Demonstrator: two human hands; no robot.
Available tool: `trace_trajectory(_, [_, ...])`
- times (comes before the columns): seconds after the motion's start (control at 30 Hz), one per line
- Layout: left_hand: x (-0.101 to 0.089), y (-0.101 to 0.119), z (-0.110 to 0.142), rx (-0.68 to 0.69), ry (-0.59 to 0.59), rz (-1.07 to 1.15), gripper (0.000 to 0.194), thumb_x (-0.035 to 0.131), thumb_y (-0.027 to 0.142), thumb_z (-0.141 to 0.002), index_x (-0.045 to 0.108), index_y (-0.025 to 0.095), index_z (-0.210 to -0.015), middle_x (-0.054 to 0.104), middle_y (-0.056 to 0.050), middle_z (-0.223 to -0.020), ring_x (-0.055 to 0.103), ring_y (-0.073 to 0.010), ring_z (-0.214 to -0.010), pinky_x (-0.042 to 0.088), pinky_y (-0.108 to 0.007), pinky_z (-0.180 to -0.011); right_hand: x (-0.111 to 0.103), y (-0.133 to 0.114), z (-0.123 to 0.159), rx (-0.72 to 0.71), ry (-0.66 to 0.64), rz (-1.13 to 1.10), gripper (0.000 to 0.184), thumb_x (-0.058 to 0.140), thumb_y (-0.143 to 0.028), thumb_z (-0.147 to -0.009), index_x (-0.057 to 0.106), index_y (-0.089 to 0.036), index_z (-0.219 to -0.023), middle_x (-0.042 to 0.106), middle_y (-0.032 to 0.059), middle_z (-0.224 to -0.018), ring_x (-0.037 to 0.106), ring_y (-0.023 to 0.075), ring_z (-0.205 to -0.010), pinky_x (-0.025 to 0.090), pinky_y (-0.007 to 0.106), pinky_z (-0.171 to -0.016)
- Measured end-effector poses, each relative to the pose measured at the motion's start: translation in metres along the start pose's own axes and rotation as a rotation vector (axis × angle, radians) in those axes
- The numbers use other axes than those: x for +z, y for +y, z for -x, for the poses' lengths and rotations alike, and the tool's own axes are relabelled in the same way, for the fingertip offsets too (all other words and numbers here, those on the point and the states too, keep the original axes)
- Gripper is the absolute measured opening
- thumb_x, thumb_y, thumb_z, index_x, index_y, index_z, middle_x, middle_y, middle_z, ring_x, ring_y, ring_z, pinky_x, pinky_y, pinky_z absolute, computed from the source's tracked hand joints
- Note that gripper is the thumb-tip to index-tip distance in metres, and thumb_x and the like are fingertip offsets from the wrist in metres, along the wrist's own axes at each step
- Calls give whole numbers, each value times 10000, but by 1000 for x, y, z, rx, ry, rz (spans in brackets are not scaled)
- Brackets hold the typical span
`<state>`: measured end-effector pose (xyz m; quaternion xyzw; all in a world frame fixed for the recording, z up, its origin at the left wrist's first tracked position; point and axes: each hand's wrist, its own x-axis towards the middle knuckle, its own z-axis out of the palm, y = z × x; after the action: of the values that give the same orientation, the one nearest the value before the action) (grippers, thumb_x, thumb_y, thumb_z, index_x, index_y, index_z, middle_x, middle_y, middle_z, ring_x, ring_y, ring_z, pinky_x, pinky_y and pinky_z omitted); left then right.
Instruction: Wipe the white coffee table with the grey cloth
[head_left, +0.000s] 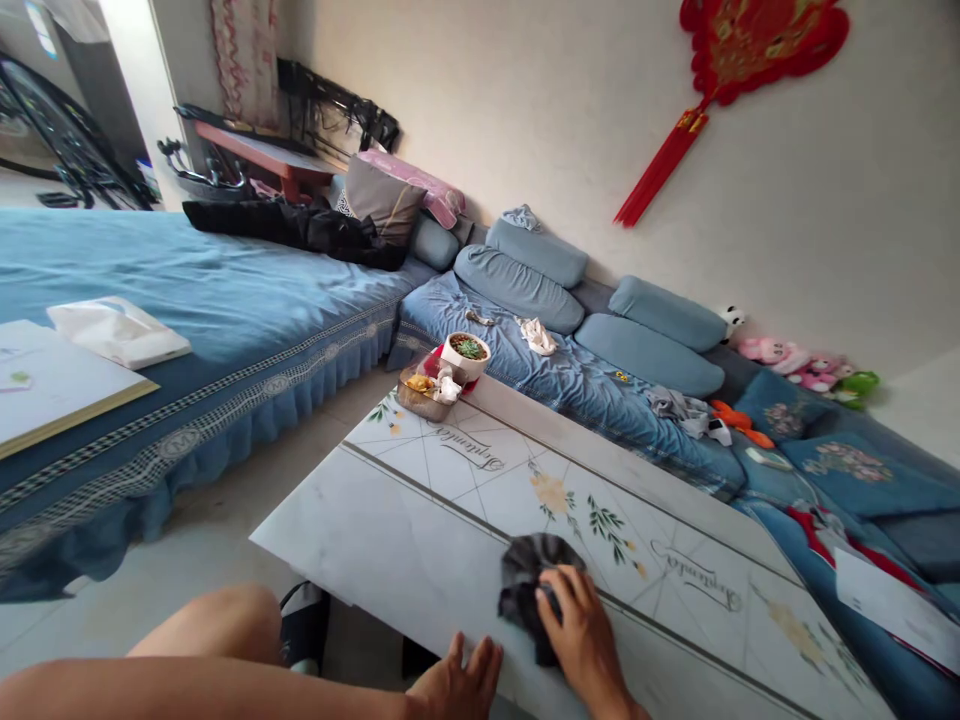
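My right hand presses down on a crumpled dark grey cloth on the white patterned table. Its fingers curl over a bunched part of the cloth, and the rest spreads out ahead of them. My left hand lies at the near table edge, left of the cloth, fingers out and nothing in them. At the far left end of the tabletop stand a brown see-through box with crumpled tissue inside and a white pot holding a small green plant.
A blue-covered sofa with cushions and scattered clothes runs behind the table. To the left, a blue-covered bed bears a tissue pack and a white board. My bent leg is near the table's front left corner.
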<state>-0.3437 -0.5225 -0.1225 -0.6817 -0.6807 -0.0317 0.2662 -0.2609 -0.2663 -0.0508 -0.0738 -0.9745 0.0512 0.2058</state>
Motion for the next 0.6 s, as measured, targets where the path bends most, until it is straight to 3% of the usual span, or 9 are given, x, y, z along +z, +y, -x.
trace_trajectory(0.1, [6,8,1,13,43,-75,331,648,270,-1073,887,274,-1301,833,-147,-1360,820,-325,-1066,617,-447,-735,-10,40,-36,264,-96,223,377,529,-416,-1150,625,-169,-1418,732,178,-1285,747,325,-1122,635,441,-914])
trace_trajectory(0.17, [7,12,-1,18,23,-90,332,652,299,-1063,891,262,-1291,826,-174,-1365,823,-347,-1060,620,-461,-710,-3,40,-84,444,-173,361,410,515,-378,-1154,611,-97,-1438,722,235,-1283,761,355,-1060,612,435,-821])
trace_trajectory(0.27, [9,19,-7,-16,-13,-105,343,686,290,-1037,880,280,-1319,854,-171,-1280,831,-345,-1043,616,-454,-699,20,3,-156,459,-174,400,354,464,-370,-1183,683,-111,-1283,703,228,-1211,745,351,-1018,552,401,-777])
trace_trajectory(0.37, [14,26,-9,-49,-24,-103,354,694,242,-1020,882,287,-1317,871,-159,-1213,838,-324,-1024,608,-427,-706,44,-63,-188,290,-178,333,329,468,-408,-1201,687,-181,-1296,703,158,-1234,726,287,-1057,530,355,-833])
trace_trajectory(0.43, [19,29,-7,-33,-20,-101,350,669,242,-1036,886,279,-1309,864,-155,-1254,832,-311,-1054,609,-414,-716,51,-105,-176,137,-203,264,301,506,-444,-1192,690,-231,-1299,713,110,-1216,720,253,-1047,523,330,-843])
trace_trajectory(0.5, [22,29,-3,-11,-32,-90,371,654,238,-1041,876,300,-1331,847,-145,-1323,819,-317,-1112,607,-423,-732,50,-128,-139,4,-240,200,233,584,-445,-1155,705,-261,-1231,722,74,-1168,718,235,-1030,518,312,-836])
trace_trajectory(0.53, [23,29,0,-4,-47,-81,389,658,227,-1033,868,321,-1347,837,-140,-1354,812,-329,-1138,602,-435,-732,45,-128,-116,-43,-247,169,197,607,-430,-1137,709,-264,-1172,725,64,-1131,719,230,-1009,514,306,-826])
trace_trajectory(0.6, [21,27,5,12,-76,-61,438,669,193,-1011,850,358,-1374,812,-132,-1418,800,-351,-1167,587,-449,-719,28,-104,-72,-63,-233,123,214,564,-398,-1145,700,-252,-1065,722,62,-1057,723,217,-940,501,300,-787])
